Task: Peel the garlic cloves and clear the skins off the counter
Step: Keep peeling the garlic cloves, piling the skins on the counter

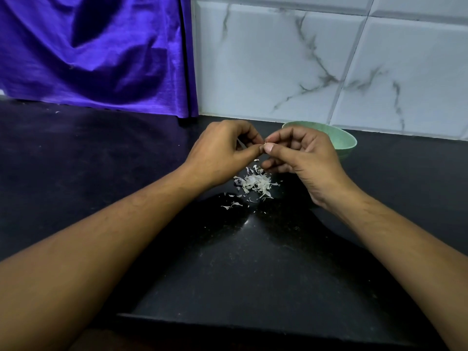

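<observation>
In the head view, both hands meet above the black counter (76,153), just above a small pile of garlic skins (255,183). The left hand (222,150) is curled, and its thumb and fingers pinch something very small at the point where it touches the right hand (301,155). The right hand is also curled, and its thumb and first finger close on the same small thing. This thing is almost fully hidden by the fingertips, so I cannot tell if it is a garlic clove or only a piece of skin.

The pile of skins lies on the counter directly under the hands, with a few loose flakes nearer the camera. A green bowl (344,140) stands behind the pile, partly covered by the right hand, close to the marble-pattern tiled wall (278,59). A purple cloth (88,54) hangs far to the left behind the pile.
</observation>
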{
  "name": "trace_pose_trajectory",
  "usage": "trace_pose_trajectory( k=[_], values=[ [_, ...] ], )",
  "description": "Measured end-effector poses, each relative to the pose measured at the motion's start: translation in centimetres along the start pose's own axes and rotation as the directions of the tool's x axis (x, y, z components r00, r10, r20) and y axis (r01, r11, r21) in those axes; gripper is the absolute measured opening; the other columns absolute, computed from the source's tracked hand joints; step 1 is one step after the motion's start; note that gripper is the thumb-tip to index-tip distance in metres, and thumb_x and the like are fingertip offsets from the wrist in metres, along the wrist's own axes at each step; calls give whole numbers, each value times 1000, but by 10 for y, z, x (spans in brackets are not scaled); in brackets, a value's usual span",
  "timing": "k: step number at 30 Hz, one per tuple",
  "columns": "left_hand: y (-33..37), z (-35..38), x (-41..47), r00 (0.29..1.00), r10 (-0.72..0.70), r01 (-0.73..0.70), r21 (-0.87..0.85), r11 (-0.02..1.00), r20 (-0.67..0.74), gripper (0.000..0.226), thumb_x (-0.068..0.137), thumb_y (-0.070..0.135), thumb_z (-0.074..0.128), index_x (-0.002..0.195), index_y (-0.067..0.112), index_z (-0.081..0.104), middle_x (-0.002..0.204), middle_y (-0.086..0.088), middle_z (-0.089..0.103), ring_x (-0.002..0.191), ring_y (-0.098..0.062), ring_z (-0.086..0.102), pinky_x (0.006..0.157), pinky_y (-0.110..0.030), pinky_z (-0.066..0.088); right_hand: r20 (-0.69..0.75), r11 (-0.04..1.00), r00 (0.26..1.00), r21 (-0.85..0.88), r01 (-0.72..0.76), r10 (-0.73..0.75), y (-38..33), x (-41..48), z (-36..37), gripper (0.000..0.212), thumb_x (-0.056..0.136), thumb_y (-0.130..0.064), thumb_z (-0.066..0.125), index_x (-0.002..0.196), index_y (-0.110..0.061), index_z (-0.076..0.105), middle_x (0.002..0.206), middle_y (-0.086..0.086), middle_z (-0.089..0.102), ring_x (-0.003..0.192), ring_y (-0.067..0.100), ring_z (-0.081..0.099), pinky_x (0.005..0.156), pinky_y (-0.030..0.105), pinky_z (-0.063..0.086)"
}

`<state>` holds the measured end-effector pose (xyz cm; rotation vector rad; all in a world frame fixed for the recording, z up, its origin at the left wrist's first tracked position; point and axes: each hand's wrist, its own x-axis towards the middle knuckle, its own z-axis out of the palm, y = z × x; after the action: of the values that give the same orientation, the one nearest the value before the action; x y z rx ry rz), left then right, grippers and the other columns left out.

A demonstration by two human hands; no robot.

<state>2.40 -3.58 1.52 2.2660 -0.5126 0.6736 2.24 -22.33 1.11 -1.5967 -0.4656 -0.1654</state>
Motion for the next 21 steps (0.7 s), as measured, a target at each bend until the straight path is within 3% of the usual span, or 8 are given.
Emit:
trace_pose_trajectory(
  k=[5,11,16,21],
  values=[
    [1,0,0,998,-49,54,-120,991,38,9,89,33,77,90,25,77,72,12,73,64,-5,70,66,-34,61,4,996,999,75,-51,51,-2,0,-2,7,89,1,73,92,-4,69,77,9,75,62,19,70,66,36,64],
    [4,2,-2,973,-183,220,-331,918,138,7,93,19,75,92,12,77,82,-10,77,67,-17,71,61,-35,59,-1,993,998,101,-66,67,-1,2,-5,9,85,2,77,89,-5,72,80,14,71,61,17,66,67,36,63],
    [5,1,-2,958,-230,284,-440,852,173,7,94,14,74,92,7,75,92,-21,74,66,-15,67,63,-37,59,29,998,999,-51,34,-32,2,5,-6,14,86,8,74,93,-2,69,71,4,71,61,18,69,63,29,62],
    [5,1,-2,952,-239,301,-438,847,191,10,94,14,73,93,4,75,92,-24,74,68,-16,67,65,-39,60,32,986,994,-124,108,-105,5,5,-7,12,86,10,75,95,2,70,78,13,73,62,20,70,62,25,58]
  ],
)
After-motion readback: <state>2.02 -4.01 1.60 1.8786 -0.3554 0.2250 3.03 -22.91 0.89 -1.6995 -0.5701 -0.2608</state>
